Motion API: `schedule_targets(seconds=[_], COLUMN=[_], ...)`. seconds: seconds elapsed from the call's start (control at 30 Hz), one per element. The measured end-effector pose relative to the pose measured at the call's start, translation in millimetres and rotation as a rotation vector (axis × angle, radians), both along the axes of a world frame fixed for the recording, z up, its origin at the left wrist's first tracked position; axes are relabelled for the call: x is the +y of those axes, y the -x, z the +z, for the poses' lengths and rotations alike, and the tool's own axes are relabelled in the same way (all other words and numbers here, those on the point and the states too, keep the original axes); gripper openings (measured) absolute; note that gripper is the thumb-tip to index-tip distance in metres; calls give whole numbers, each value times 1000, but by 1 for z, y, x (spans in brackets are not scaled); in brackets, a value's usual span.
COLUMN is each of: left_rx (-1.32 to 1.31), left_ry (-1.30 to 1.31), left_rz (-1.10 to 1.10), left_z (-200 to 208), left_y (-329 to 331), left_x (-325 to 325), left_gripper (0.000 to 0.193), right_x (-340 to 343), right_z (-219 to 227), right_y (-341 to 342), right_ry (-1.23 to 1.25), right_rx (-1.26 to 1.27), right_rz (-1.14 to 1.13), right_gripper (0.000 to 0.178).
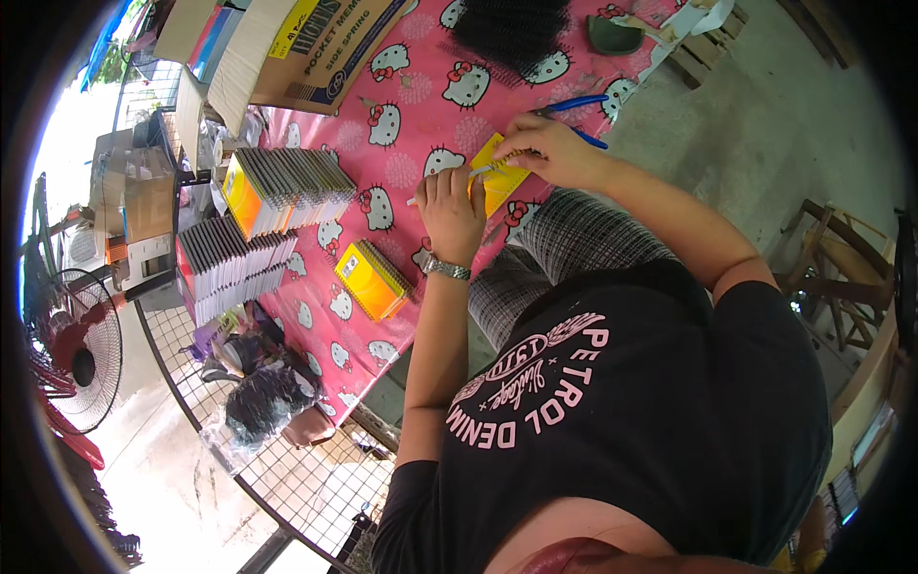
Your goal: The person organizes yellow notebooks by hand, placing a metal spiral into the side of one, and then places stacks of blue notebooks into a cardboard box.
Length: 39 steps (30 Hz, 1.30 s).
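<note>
A small yellow notebook (499, 194) lies at the table's edge in front of me. My left hand (451, 215) is closed over its left side, fingers bent along the edge. At the notebook's top edge, my right hand (557, 153) pinches a dark spiral binding wire (516, 158); how far the wire is threaded cannot be made out. Blue-handled pliers (579, 103) rest on the table just beyond my right hand, partly hidden by it. A short stack of yellow-orange spiral notebooks (373, 279) sits left of my left wrist.
Tall rows of bound notebooks (287, 191) and more notebooks (234, 263) stand at the left. A cardboard box (320, 53) is behind them. Black wire coils (510, 36) and a dark green dish (614, 34) lie at the far side of the pink tablecloth (411, 129). A fan (84, 364) stands far left.
</note>
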<state>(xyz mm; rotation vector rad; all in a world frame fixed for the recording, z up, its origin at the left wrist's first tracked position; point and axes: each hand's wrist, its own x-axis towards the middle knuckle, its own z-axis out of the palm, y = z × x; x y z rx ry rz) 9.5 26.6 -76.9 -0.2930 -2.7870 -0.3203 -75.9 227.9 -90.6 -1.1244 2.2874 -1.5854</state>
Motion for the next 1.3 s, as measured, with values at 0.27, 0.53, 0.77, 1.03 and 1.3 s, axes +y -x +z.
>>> schedule_targets(seconds=[0.27, 0.53, 0.77, 1.03, 1.3], left_rx=[43, 32, 19, 35, 19], left_ry=[-7, -38, 2, -121, -156], left_rz=[-44, -42, -10, 113, 115], left_z=[0, -4, -4, -11, -5], left_y=[-2, -4, -5, -12, -8], left_x=[21, 15, 15, 1, 4], left_gripper=[24, 24, 22, 36, 35], right_x=[-1, -13, 78, 32, 12], right_z=[25, 36, -12, 31, 30], right_y=[-13, 2, 105, 66, 44], right_ry=[-134, -462, -952, 211, -6], right_rx=[29, -49, 521, -431, -551], right_rz=[-73, -241, -1145, 190, 408], right_gripper=[34, 31, 41, 20, 17])
